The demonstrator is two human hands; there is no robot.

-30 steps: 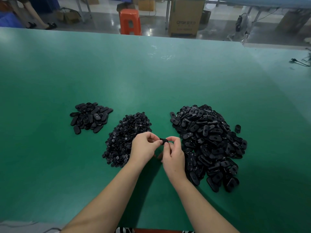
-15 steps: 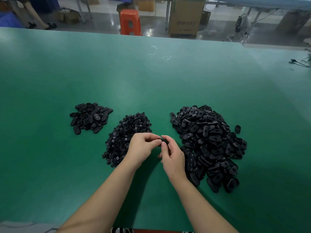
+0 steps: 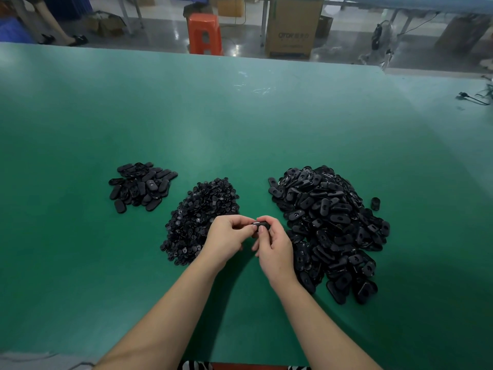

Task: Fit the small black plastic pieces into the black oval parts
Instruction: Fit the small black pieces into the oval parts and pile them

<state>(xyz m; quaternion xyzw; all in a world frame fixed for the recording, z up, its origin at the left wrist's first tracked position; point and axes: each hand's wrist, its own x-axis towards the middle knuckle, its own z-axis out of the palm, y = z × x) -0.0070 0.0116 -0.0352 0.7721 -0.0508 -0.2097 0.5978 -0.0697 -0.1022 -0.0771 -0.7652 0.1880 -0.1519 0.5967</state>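
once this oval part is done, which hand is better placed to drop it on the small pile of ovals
Left, probably. The left hand is on the side of the small pile of ovals, far left on the green table. The right hand, sharing the oval part, sits beside the big heap.

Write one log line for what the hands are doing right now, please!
left hand: pinching oval part | right hand: pinching same part | part: held above green table | fit: cannot tell
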